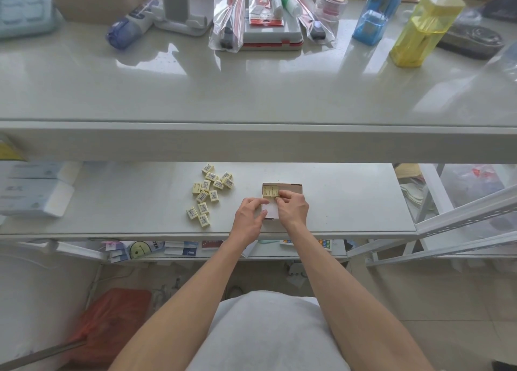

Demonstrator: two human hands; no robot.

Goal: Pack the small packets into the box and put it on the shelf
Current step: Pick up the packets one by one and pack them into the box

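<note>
Yellow packets [270, 191] being packed into box [282, 200] near bench front edge; right hand [292, 208] pinches one, left hand [249, 216] steadies box. Loose packets [208, 194] next.

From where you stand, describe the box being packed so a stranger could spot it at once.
Look at the lower white shelf, under the cluttered top counter. Near its middle, right of a loose scatter of small yellow packets, sits a small open cardboard box with both hands on it. It is the only brown container there, and two yellow packets already lie side by side in its far-left corner.
</note>
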